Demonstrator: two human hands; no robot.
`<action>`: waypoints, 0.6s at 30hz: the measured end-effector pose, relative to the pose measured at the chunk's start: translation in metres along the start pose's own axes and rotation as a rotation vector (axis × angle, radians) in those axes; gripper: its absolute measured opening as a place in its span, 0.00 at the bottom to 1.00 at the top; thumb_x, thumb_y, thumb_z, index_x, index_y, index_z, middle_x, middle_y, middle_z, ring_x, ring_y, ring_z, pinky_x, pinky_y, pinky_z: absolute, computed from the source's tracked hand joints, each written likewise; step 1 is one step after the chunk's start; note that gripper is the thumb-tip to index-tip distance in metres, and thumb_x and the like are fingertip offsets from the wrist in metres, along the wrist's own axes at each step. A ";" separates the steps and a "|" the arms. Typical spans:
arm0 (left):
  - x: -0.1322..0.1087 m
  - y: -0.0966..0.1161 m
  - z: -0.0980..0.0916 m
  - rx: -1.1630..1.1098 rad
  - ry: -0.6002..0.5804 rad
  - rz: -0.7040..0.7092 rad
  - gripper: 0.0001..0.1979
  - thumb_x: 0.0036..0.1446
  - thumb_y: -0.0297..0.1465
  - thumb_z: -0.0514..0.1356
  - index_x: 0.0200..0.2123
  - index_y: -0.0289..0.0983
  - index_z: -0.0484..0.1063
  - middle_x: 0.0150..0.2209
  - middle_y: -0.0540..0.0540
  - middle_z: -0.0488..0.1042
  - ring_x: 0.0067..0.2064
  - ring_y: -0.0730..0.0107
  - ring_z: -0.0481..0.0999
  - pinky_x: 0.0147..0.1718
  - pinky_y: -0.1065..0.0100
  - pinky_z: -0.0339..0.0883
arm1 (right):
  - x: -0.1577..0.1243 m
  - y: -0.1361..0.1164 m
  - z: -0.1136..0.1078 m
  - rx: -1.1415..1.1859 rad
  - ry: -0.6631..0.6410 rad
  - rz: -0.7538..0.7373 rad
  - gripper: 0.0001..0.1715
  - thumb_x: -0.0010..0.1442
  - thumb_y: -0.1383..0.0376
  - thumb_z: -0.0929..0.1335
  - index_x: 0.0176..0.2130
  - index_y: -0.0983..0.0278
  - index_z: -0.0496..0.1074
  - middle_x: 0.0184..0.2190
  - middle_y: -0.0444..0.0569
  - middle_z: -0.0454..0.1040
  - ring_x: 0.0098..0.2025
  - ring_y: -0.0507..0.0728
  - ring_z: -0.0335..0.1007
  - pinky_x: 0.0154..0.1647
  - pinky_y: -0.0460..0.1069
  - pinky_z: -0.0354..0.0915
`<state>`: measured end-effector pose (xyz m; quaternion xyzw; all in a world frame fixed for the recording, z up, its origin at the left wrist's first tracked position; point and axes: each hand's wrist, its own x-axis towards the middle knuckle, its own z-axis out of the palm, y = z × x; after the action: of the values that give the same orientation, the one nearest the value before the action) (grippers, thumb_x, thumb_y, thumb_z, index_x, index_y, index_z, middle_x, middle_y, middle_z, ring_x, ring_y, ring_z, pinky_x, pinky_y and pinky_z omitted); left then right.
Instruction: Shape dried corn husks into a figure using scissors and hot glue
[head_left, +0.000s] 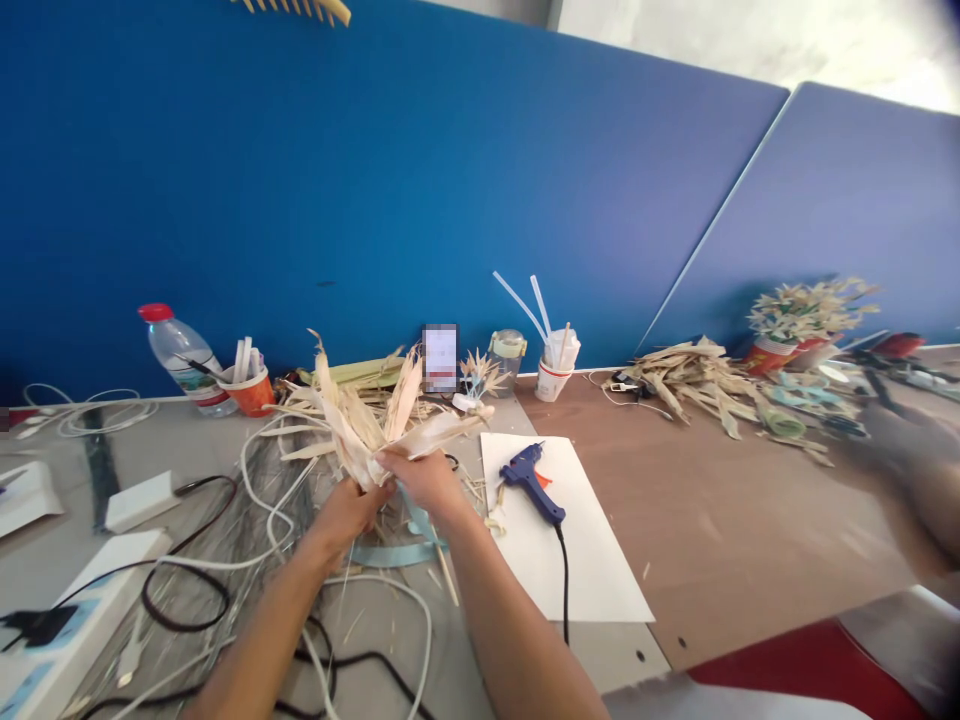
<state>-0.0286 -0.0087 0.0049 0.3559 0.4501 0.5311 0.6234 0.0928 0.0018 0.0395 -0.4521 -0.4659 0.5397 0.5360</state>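
A dry corn husk (367, 435), its pale leaves fanned out, is held up over the table between both hands. My left hand (346, 512) is closed around its base from below left. On the right side my right hand (421, 482) pinches the base of a leaf that points to the right. Further husk leaves lie behind and are partly hidden by the held one. Under my hands is a light blue ribbon (397, 554). A blue glue gun (534, 483) rests on a white sheet (600, 575) to the right of my right forearm.
White and black cables and a power strip (97, 590) cover the left side. Along the blue partition (465, 180) stand a bottle (184, 355), an orange cup (251, 392), a phone (441, 358) and a cup with glue sticks (555, 375). A co-worker's blurred hand (900, 450) is at right, near husks (697, 380).
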 end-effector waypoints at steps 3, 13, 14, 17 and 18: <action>-0.001 0.002 -0.001 0.238 -0.129 -0.050 0.14 0.41 0.34 0.67 0.25 0.35 0.65 0.14 0.58 0.55 0.15 0.81 0.52 0.14 0.74 0.43 | 0.000 -0.004 0.000 -0.038 0.012 -0.065 0.05 0.45 0.65 0.69 0.24 0.66 0.73 0.21 0.43 0.72 0.26 0.52 0.66 0.30 0.46 0.61; 0.007 0.020 -0.022 -0.274 -0.079 -0.120 0.09 0.52 0.32 0.60 0.30 0.31 0.70 0.23 0.53 0.66 0.14 0.89 0.49 0.13 0.80 0.48 | 0.017 -0.021 0.000 0.049 0.263 -0.308 0.13 0.50 0.57 0.66 0.30 0.65 0.72 0.27 0.45 0.72 0.30 0.53 0.67 0.32 0.46 0.63; 0.009 0.022 -0.025 -0.336 -0.060 -0.094 0.09 0.53 0.32 0.58 0.29 0.30 0.70 0.22 0.52 0.66 0.14 0.89 0.49 0.13 0.80 0.50 | 0.020 -0.028 0.002 0.042 0.251 -0.326 0.13 0.50 0.57 0.66 0.31 0.65 0.72 0.27 0.45 0.73 0.31 0.53 0.67 0.33 0.46 0.64; 0.012 0.027 -0.031 -0.459 -0.042 -0.040 0.09 0.56 0.28 0.54 0.30 0.30 0.71 0.22 0.50 0.66 0.15 0.86 0.52 0.14 0.78 0.56 | 0.038 -0.050 0.011 0.047 0.239 -0.373 0.13 0.50 0.58 0.66 0.29 0.65 0.71 0.24 0.43 0.71 0.28 0.51 0.67 0.32 0.45 0.64; 0.012 0.028 -0.032 -0.480 -0.038 -0.026 0.09 0.56 0.26 0.53 0.30 0.29 0.72 0.23 0.49 0.67 0.15 0.85 0.53 0.15 0.78 0.57 | 0.048 -0.058 0.015 0.068 0.257 -0.390 0.13 0.50 0.58 0.66 0.28 0.66 0.71 0.22 0.43 0.70 0.26 0.51 0.66 0.31 0.45 0.63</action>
<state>-0.0680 0.0070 0.0176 0.2018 0.3037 0.6080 0.7052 0.0866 0.0493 0.0997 -0.4001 -0.4538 0.3794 0.7000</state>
